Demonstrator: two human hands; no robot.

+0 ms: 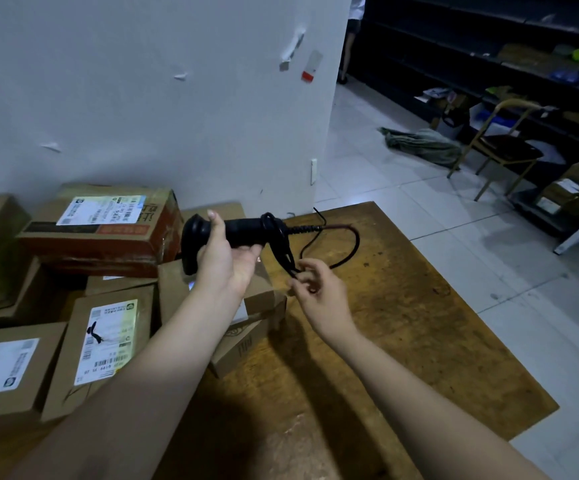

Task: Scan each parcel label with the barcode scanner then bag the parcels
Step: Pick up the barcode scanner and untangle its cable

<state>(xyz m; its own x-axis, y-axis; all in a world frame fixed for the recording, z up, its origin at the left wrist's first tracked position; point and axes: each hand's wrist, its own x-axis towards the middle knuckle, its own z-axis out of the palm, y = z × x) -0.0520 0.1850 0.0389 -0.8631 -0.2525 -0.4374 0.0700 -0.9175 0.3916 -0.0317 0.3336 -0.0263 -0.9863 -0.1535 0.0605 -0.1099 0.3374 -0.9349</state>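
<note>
- The left hand (pixel 225 259) is gripping the scanner (pixel 243 232) above the boxes (pixel 101 233).
- The right hand (pixel 317 289) is pinching its cord (pixel 283 252).
- The boxes are sitting shut on the table (pixel 402 323), labels up.

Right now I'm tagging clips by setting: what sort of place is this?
Probably a parcel depot or stockroom: labelled cardboard parcels piled on a wooden table, a barcode scanner in the left hand, and dark shelving holding more boxes.

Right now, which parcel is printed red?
The topmost box, label facing up: its sides are printed red, while the rest are plain brown cardboard.
</note>
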